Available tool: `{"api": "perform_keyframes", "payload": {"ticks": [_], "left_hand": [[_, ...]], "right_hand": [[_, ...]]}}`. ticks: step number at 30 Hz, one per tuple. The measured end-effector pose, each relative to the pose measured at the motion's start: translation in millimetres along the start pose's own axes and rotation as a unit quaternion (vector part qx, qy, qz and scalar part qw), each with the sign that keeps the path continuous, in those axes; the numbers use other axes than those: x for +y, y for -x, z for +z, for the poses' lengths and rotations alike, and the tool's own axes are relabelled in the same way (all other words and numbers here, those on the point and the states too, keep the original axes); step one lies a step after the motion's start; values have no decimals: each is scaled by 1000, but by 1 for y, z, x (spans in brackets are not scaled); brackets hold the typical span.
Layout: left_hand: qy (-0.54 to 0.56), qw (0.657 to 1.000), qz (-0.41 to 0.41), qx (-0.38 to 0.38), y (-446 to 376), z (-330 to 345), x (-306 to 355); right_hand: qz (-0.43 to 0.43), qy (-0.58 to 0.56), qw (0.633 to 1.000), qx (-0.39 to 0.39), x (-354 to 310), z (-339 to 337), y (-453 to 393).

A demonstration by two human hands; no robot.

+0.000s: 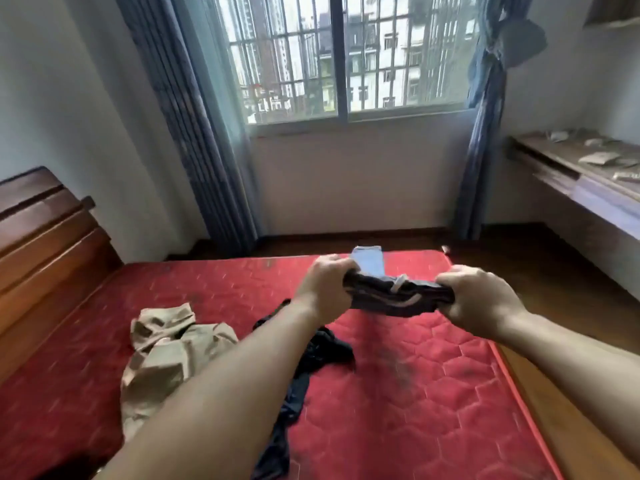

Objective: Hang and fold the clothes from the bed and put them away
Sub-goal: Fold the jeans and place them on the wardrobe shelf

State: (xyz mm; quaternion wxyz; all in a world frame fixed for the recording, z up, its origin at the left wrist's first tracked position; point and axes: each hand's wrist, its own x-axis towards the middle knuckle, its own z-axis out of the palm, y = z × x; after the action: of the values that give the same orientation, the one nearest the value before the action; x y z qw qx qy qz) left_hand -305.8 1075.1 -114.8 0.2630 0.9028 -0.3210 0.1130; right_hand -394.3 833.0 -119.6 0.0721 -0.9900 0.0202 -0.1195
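Dark garment (398,299), perhaps folded, above red mattress (433,375), fingers of both hands gripping its ends.

On the mattress (433,375), a crumpled shirt (166,351) lies lower left, trousers (311,358) beside it at centre, a folded garment (369,260) at the far edge.

Soft daylight from the window (341,60), room rather dim, slight motion blur overall, wide-angle bending at edges
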Motion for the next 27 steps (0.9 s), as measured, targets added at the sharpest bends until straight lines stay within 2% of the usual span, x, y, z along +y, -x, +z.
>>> {"api": "perform_keyframes", "payload": {"ticks": [4, 9, 14, 17, 19, 20, 22, 25, 26, 27], "left_hand": [[-16, 981, -66, -182, 142, 130, -42], [-18, 936, -93, -340, 306, 218, -60], [-23, 902, -113, -416, 400, 255, -58], [-36, 888, -115, -443, 438, 261, -54], [-44, 867, -121, -481, 457, 261, -50], [-46, 849, -126, -511, 462, 259, -48], [-32, 794, -141, -591, 471, 253, -45], [12, 709, -162, -686, 477, 243, -47], [32, 698, -176, -693, 474, 239, -52], [52, 701, -196, -684, 470, 234, -58]], "right_hand": [[1, 38, 985, -169, -6, 142, 112], [-52, 26, 944, -326, -25, 261, 251], [-67, 20, 922, -380, -40, 316, 337], [-131, 19, 923, -361, -52, 337, 369], [-154, 32, 911, -382, -64, 344, 387], [-155, 37, 897, -413, -71, 346, 394], [-120, 35, 844, -521, -87, 344, 404], [-5, -88, 734, -673, -102, 345, 413], [37, -136, 699, -701, -103, 342, 409], [73, -179, 681, -706, -100, 337, 403]]}}
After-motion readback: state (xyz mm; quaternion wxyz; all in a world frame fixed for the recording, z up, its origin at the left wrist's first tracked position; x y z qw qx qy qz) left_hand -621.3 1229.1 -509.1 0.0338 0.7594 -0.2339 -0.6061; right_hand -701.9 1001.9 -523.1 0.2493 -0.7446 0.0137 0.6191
